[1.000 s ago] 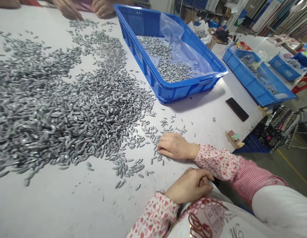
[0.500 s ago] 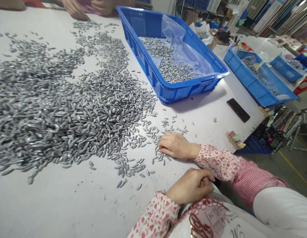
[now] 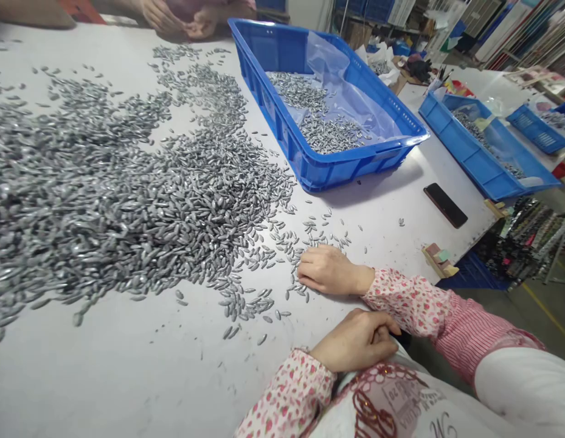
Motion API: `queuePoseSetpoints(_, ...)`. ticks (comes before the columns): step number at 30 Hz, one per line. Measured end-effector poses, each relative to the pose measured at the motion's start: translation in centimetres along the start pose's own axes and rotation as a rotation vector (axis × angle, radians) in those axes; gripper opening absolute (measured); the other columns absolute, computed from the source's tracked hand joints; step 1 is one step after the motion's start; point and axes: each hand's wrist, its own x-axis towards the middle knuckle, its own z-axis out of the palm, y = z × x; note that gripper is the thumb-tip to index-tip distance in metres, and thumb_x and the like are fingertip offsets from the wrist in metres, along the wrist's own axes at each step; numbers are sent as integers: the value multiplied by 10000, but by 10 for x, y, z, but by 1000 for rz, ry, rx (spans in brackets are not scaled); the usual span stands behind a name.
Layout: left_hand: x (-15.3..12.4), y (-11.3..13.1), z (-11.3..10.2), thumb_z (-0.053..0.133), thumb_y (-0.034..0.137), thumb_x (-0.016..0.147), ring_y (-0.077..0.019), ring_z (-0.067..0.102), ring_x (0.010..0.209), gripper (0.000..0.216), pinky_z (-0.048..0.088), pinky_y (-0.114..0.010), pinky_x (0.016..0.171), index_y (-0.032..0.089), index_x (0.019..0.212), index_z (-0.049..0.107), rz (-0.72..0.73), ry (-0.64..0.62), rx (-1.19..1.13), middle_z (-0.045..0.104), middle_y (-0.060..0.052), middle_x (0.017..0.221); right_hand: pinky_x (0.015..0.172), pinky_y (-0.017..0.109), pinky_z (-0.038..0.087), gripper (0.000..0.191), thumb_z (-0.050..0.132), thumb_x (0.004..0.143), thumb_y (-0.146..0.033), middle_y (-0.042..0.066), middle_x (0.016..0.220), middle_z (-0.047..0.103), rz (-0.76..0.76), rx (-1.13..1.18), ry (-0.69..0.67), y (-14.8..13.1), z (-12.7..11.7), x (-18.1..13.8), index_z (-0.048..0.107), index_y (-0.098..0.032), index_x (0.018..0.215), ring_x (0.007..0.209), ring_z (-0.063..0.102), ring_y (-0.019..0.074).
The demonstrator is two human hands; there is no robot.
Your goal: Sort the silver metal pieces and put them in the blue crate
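Observation:
A big heap of small silver oval pieces (image 3: 127,182) covers the white table (image 3: 127,377). My right hand (image 3: 328,271) lies palm down at the heap's thin near-right fringe, its fingers curled together over a few loose pieces; what is under them is hidden. My left hand (image 3: 357,340) sits at the table's near edge, closed, with thumb and fingers pinching the rim of a white printed bag (image 3: 401,401) that hangs below the edge. Both sleeves are pink and floral.
A blue crate (image 3: 350,164) lined with clear plastic holds more silver pieces at the back right. A black phone (image 3: 445,205) and a small wooden block (image 3: 440,258) lie near the right edge. Another person's hands (image 3: 182,18) work at the far edge. More blue crates (image 3: 483,158) stand on the right.
My hands have stayed almost where they were; the view has drifted slightly. The other person's hands at the far edge have drawn together.

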Motion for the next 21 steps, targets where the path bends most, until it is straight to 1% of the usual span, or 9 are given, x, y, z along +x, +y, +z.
queuePoseSetpoints(3,0,-1,0,639,89,767,-100,522,601,259,377,-184,611,158,1008,703,-1,3,-15,615,38,692,703,314,304,213,518,965,-272,40,824,612,-44,11,-1,1,-1,-1,622,-171,810,800,486,178)
queuePoseSetpoints(6,0,-2,0,639,97,768,-103,533,610,264,386,-185,622,159,1016,703,-3,2,-22,622,37,697,714,297,327,184,547,956,-293,24,821,608,-102,110,-21,5,-2,-2,640,-184,841,810,493,172)
queuePoseSetpoints(9,0,-2,0,640,114,771,-105,548,621,265,387,-183,622,167,1022,705,-6,2,-23,633,37,709,742,280,362,188,543,961,-290,24,835,611,-63,226,5,11,-6,-3,650,-177,856,809,507,161)
queuePoseSetpoints(11,0,-2,0,642,117,770,-104,549,622,262,386,-180,621,170,1018,708,-2,8,-21,632,38,711,757,276,376,191,530,964,-271,30,840,612,-21,268,35,14,-8,-3,651,-169,858,804,510,160)
queuePoseSetpoints(13,-1,-2,0,642,113,766,-103,546,618,264,388,-179,622,168,1015,710,-2,11,-22,630,38,709,764,276,380,181,528,964,-260,35,845,613,-11,290,50,14,-8,-4,657,-166,879,813,512,163)
queuePoseSetpoints(17,0,-4,2,643,113,767,-105,547,616,261,388,-181,620,165,1014,708,-6,12,-30,634,34,709,753,285,364,160,542,956,-262,35,858,616,-32,238,36,7,-2,-3,663,-177,893,814,499,167)
queuePoseSetpoints(21,-1,-5,3,635,94,762,-99,540,606,257,385,-179,619,161,1001,703,22,11,-22,629,39,697,749,291,355,185,515,965,-237,37,842,603,3,190,49,3,0,-4,649,-170,857,804,477,168)
